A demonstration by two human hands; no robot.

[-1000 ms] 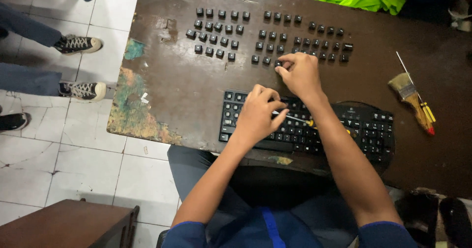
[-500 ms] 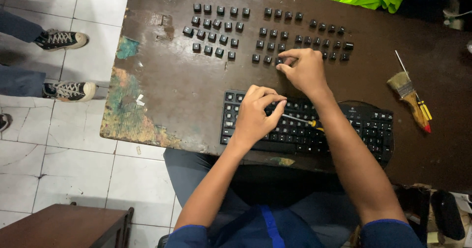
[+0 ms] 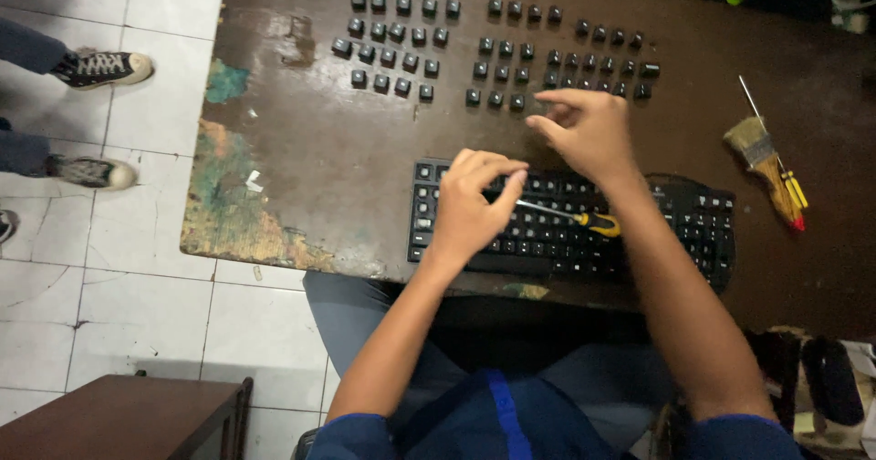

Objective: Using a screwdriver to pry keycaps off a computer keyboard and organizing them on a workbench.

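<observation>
2 hands over black keyboard (image 3: 566,227), near desk (image 3: 310,177) edge. Left hand (image 3: 474,206) fingers pinch closed, contents unclear; right hand (image 3: 589,131) fingers half-curled beside loose keycaps (image 3: 497,49), grip unclear. Advice: seat caps squarely, keeping rows ordered.

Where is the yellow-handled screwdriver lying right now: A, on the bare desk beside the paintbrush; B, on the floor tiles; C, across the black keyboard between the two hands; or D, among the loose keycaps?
C: the screwdriver rests across the black keyboard, between the left hand and the right hand.
</observation>
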